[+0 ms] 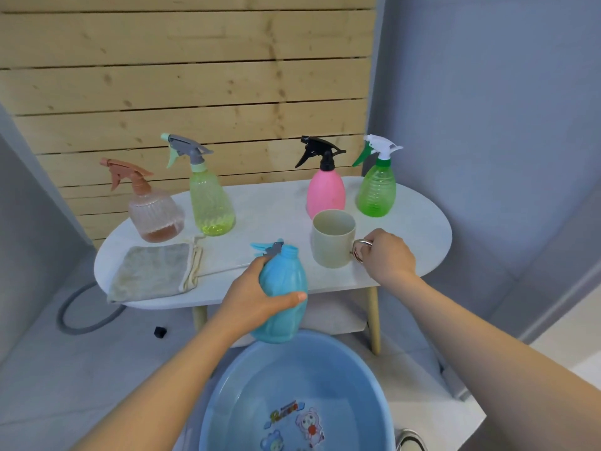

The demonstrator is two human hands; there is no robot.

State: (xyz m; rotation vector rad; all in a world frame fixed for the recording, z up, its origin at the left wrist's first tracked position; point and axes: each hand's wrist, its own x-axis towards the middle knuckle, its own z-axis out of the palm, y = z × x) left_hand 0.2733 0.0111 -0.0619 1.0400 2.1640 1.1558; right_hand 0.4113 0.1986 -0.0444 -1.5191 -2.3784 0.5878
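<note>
Blue plastic bottle (283, 297), ribbed, pear-shaped and opaque, sits in the left hand (250, 299), whose fingers and thumb are wrapped round its belly. It is held upright in the air just in front of the bench (422, 229), over the far rim of a smooth blue basin (227, 395). Its threaded neck is uncapped, and its blue trigger head (265, 247) lies on the bench just behind. The right hand (387, 255) is curled round the handle of a matte beige mug (331, 239) standing on the bench; its contents cannot be made out. A cartoon print shows on the basin's bottom. A ridged peach spray bottle (156, 213) holds a shallow brownish layer, and a textured yellow-green spray bottle (211, 203) has liquid pooled low.
</note>
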